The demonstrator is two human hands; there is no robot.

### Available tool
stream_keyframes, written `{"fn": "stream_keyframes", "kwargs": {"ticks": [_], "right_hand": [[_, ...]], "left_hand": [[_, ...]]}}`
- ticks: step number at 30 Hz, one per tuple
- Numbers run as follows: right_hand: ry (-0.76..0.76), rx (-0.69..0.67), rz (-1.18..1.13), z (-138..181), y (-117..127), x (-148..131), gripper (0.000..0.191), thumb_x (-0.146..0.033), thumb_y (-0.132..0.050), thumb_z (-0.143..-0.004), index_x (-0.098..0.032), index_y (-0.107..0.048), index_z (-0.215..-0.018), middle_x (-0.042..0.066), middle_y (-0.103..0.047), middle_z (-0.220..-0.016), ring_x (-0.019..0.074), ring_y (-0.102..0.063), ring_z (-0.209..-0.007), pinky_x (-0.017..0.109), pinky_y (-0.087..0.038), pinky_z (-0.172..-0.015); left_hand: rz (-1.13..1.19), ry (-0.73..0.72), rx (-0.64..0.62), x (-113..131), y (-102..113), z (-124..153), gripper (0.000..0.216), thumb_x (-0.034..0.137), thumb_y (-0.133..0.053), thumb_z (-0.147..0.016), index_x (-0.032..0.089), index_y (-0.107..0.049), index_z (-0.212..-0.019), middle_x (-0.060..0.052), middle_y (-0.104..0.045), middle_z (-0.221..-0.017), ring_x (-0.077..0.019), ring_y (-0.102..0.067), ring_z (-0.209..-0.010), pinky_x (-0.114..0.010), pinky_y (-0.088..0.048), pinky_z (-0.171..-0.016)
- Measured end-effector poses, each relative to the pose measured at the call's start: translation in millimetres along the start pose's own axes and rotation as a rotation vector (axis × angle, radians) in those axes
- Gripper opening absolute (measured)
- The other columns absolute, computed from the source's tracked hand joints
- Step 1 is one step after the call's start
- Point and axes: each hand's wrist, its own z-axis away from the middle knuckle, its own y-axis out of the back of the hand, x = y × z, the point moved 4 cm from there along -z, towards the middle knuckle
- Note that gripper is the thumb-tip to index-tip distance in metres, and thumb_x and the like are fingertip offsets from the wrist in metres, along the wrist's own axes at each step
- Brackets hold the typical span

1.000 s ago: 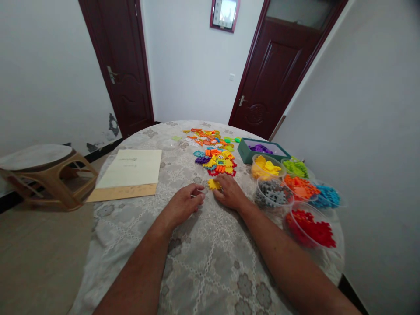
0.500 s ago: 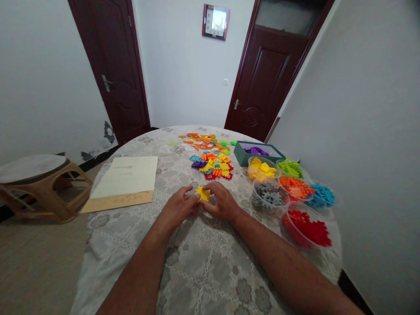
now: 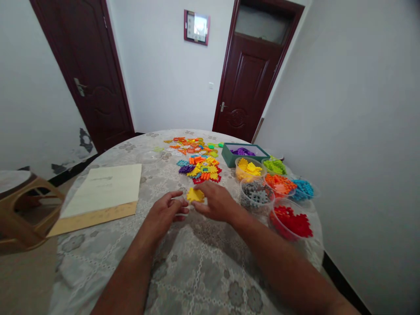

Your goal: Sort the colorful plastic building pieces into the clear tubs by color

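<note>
My right hand [image 3: 215, 202] pinches a yellow toothed plastic piece [image 3: 194, 195] just above the lace tablecloth [image 3: 197, 262]. My left hand [image 3: 165, 212] lies beside it on the left, fingers curled, thumb and forefinger close to the piece; whether they grip it I cannot make out. Beyond the hands lies a flat assembly of joined coloured pieces [image 3: 203, 168], and farther back a loose scatter of orange and green pieces [image 3: 190, 144].
Clear tubs along the right hold yellow [image 3: 250, 168], grey [image 3: 256, 194], red [image 3: 290, 221], orange [image 3: 278, 183], green [image 3: 274, 165] and blue [image 3: 303, 189] pieces. A green box [image 3: 229, 155] holds purple ones. A paper sheet on a brown envelope [image 3: 98, 192] lies left; a wooden stool [image 3: 19, 210] stands beside the table.
The yellow piece came off the cloth into my right hand's pinch. My left hand closed on it half a second ago and has since eased back to its left. The camera tilted and swung left.
</note>
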Motion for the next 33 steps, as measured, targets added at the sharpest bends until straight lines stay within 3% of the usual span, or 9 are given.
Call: {"fn": "stream_keyframes", "kwargs": {"ticks": [3, 7, 11, 14, 17, 21, 27, 33], "right_hand": [[-0.222, 0.032, 0.226, -5, 57, 35, 0.037, -0.042, -0.063, -0.1, -0.019, -0.066, -0.128, 0.018, -0.072, -0.125, 0.0323, -0.066, -0.115, 0.047, -0.049, -0.105], [-0.579, -0.053, 0.593, -10, 118, 109, 0.043, -0.044, -0.056, -0.101, -0.013, -0.068, -0.129, 0.024, -0.073, -0.124, 0.038, -0.068, -0.118, 0.05, -0.051, -0.102], [-0.843, -0.211, 0.73, -8, 139, 170, 0.047, -0.043, -0.058, -0.098, -0.013, -0.069, -0.132, 0.025, -0.073, -0.129, 0.0399, -0.07, -0.12, 0.051, -0.055, -0.097], [-0.908, -0.236, 0.736, -4, 140, 189, 0.05, -0.045, -0.058, -0.097, -0.014, -0.07, -0.134, 0.026, -0.072, -0.133, 0.0395, -0.07, -0.123, 0.052, -0.056, -0.098], [-0.912, -0.203, 0.744, -6, 137, 190, 0.049, -0.044, -0.056, -0.099, -0.013, -0.07, -0.134, 0.027, -0.071, -0.132, 0.039, -0.069, -0.124, 0.051, -0.055, -0.099], [-0.751, -0.192, 0.63, -29, 117, 173, 0.047, -0.043, -0.054, -0.102, -0.012, -0.071, -0.133, 0.028, -0.07, -0.134, 0.0386, -0.066, -0.128, 0.051, -0.052, -0.104], [-0.501, -0.244, 0.386, -102, 48, 144, 0.052, -0.05, -0.047, -0.109, -0.017, -0.065, -0.145, 0.016, -0.069, -0.143, 0.0288, -0.064, -0.134, 0.035, -0.044, -0.113], [-0.565, -0.223, 0.291, -161, -12, 155, 0.066, -0.062, -0.043, -0.107, -0.018, -0.058, -0.154, 0.016, -0.059, -0.156, 0.03, -0.057, -0.141, 0.038, -0.04, -0.118]], "left_hand": [[-0.024, -0.001, 0.048, 3, 0, 2, 0.065, 0.052, -0.072, -0.081, 0.015, -0.061, -0.134, -0.015, -0.077, -0.111, -0.0256, -0.077, -0.094, -0.038, -0.064, -0.078], [-0.085, -0.023, 0.029, 1, -1, 0, 0.059, 0.048, -0.072, -0.08, 0.015, -0.064, -0.128, -0.013, -0.078, -0.106, -0.0265, -0.076, -0.093, -0.039, -0.063, -0.077], [-0.124, -0.031, 0.023, -4, -1, -2, 0.053, 0.046, -0.069, -0.082, 0.016, -0.065, -0.126, -0.01, -0.077, -0.1, -0.0259, -0.076, -0.092, -0.037, -0.062, -0.074], [-0.14, -0.042, 0.014, -4, -1, -2, 0.05, 0.046, -0.068, -0.083, 0.017, -0.065, -0.124, -0.01, -0.076, -0.099, -0.026, -0.075, -0.093, -0.036, -0.061, -0.073], [-0.147, -0.043, 0.01, -4, -1, -2, 0.049, 0.047, -0.067, -0.084, 0.018, -0.066, -0.122, -0.009, -0.076, -0.098, -0.0257, -0.075, -0.092, -0.035, -0.06, -0.073], [-0.176, -0.05, 0.018, -9, 0, -2, 0.047, 0.05, -0.065, -0.085, 0.019, -0.067, -0.12, -0.007, -0.075, -0.093, -0.0257, -0.075, -0.091, -0.034, -0.058, -0.072], [-0.334, -0.146, 0.066, -12, 0, 0, 0.043, 0.048, -0.06, -0.09, 0.021, -0.069, -0.122, -0.007, -0.076, -0.091, -0.0265, -0.072, -0.086, -0.035, -0.052, -0.074], [-0.403, -0.161, 0.103, -7, 0, 5, 0.041, 0.045, -0.058, -0.09, 0.022, -0.072, -0.12, -0.009, -0.077, -0.097, -0.0277, -0.071, -0.09, -0.037, -0.049, -0.082]]}}
